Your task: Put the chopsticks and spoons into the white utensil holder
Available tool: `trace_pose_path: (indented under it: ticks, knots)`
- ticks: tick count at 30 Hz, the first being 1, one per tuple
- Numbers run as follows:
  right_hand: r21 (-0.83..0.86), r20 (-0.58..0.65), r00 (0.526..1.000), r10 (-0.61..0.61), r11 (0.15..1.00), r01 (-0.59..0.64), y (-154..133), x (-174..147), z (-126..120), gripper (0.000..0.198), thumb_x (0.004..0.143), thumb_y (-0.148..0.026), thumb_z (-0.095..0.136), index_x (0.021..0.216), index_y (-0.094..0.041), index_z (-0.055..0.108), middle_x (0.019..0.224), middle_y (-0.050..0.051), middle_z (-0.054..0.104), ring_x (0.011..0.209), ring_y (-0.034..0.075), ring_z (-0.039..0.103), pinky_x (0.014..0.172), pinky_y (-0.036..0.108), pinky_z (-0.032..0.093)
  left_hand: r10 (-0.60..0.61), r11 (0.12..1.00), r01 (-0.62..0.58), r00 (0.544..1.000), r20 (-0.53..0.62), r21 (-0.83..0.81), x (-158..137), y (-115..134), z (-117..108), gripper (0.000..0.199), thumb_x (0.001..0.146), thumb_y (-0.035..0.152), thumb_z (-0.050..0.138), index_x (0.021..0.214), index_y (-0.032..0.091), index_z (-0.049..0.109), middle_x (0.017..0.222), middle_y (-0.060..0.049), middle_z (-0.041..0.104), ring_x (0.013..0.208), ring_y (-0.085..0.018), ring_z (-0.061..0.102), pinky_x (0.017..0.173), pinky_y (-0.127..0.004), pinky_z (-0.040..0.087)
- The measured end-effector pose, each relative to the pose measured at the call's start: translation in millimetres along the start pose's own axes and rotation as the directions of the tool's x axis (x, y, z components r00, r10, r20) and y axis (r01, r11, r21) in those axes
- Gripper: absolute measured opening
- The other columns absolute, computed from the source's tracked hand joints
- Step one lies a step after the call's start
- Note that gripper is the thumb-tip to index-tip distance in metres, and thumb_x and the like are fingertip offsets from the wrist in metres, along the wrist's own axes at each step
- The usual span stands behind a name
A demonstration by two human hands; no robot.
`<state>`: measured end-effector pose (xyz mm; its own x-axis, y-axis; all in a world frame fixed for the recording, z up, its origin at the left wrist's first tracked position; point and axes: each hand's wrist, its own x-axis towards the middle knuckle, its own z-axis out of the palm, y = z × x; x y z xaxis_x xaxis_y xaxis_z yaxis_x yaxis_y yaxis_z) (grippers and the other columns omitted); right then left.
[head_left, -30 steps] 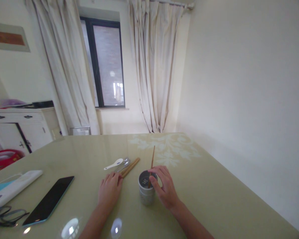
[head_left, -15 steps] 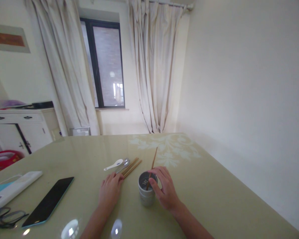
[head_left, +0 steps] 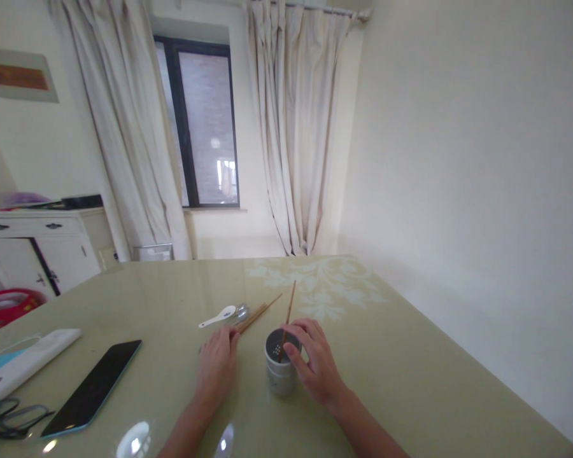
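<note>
My right hand pinches a wooden chopstick between thumb and fingers. The chopstick leans slightly, its lower end inside a grey holder that has small holes in its bottom. To the left, my left hand is closed over the near ends of several wooden chopsticks lying on the table. One of these sticks out farther than the others. Just beyond that hand lie a white spoon and metal spoons, whose handles are partly hidden.
The glossy table meets a wall on the right. On its left side lie a phone, eyeglasses and a white box-like object with something blue on it. A white cabinet stands beyond.
One chopstick under my left hand has slid forward and right, past the bundle. The chopstick in my right hand has shifted slightly left within the holder.
</note>
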<state>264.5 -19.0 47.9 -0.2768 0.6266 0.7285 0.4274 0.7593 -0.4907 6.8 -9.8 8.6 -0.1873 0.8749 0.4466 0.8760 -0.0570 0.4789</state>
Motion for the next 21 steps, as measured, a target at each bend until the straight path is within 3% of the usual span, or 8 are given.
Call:
trace_pose_path:
  ticks: [3, 7, 14, 21]
  knots:
    - [-0.014, -0.033, 0.999, -0.020, 1.000, 0.019, -1.6, 0.6, -0.6, 0.034, 0.112, -0.047, 0.052, 0.135, -0.029, 0.071, 0.118, 0.010, 0.070, 0.111, 0.028, 0.064, 0.097, 0.044, 0.056, 0.020, 0.965, -0.044, 0.995, -0.096, -0.258, -2.7, 9.2, 1.7, 0.033, 0.106, 0.043, 0.040, 0.104, 0.023, 0.067, 0.091, -0.007, 0.077, 0.084, -0.027, 0.075, 0.080, -0.042, 0.060]
    - [-0.005, -0.068, 0.996, -0.061, 0.998, 0.061, -4.3, 0.6, -3.7, 0.035, 0.111, -0.045, 0.053, 0.139, -0.027, 0.066, 0.122, 0.011, 0.070, 0.115, 0.029, 0.064, 0.100, 0.045, 0.056, 0.206, 0.883, -0.257, 0.964, -0.168, -0.393, -13.4, 25.6, -2.8, 0.034, 0.106, 0.048, 0.046, 0.104, 0.024, 0.071, 0.096, -0.007, 0.079, 0.090, -0.025, 0.076, 0.084, -0.039, 0.063]
    - [0.153, -0.056, 0.994, -0.094, 0.983, 0.102, -9.2, -2.6, -7.4, 0.029, 0.110, -0.036, 0.055, 0.137, -0.029, 0.064, 0.126, 0.011, 0.074, 0.119, 0.029, 0.068, 0.103, 0.046, 0.057, 0.352, 0.801, -0.424, 0.904, -0.240, -0.423, -24.1, 37.8, -10.0, 0.028, 0.109, 0.041, 0.053, 0.107, 0.025, 0.076, 0.100, -0.007, 0.079, 0.096, -0.020, 0.076, 0.088, -0.031, 0.063]
    - [0.329, -0.144, 0.984, 0.101, 0.943, -0.049, -17.2, -3.0, -3.1, 0.022, 0.111, -0.034, 0.057, 0.128, -0.030, 0.071, 0.122, 0.008, 0.078, 0.111, 0.024, 0.072, 0.099, 0.039, 0.059, 0.413, 0.763, -0.522, 0.847, -0.334, -0.382, -27.7, 38.3, -10.1, 0.021, 0.108, 0.029, 0.057, 0.111, 0.025, 0.077, 0.100, -0.005, 0.079, 0.097, -0.019, 0.076, 0.091, -0.029, 0.062]
